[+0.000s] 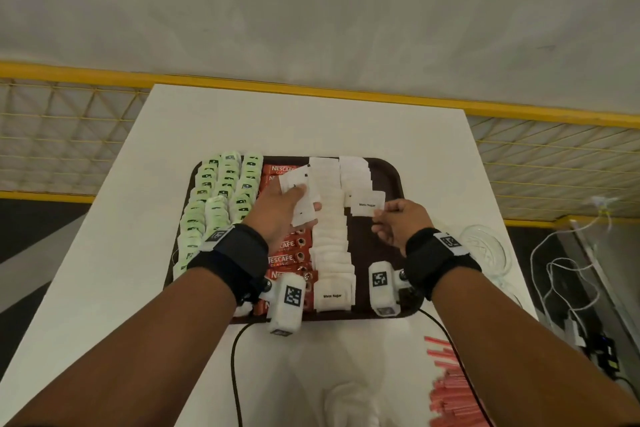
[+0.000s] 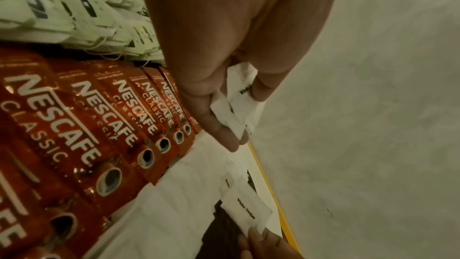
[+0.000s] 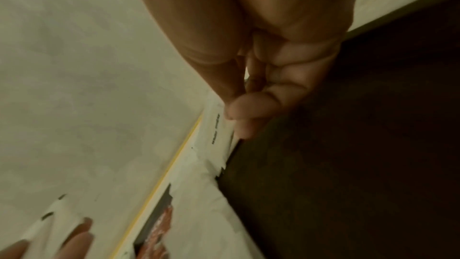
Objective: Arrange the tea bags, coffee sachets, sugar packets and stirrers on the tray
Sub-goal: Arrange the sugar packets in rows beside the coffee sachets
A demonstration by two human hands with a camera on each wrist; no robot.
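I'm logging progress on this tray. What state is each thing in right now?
Tea bags: in rows on the tray's left.
Coffee sachets: one overlapping column.
Sugar packets: one full column, a second begun.
Left hand: holds a sugar bunch.
Right hand: pinches one packet.
Stirrers: on the table, off the tray.

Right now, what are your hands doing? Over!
Left hand grips a bunch of sugar packets. Right hand pinches one sugar packet over the tray. Stirrers not yet on tray. Nothing blocking.
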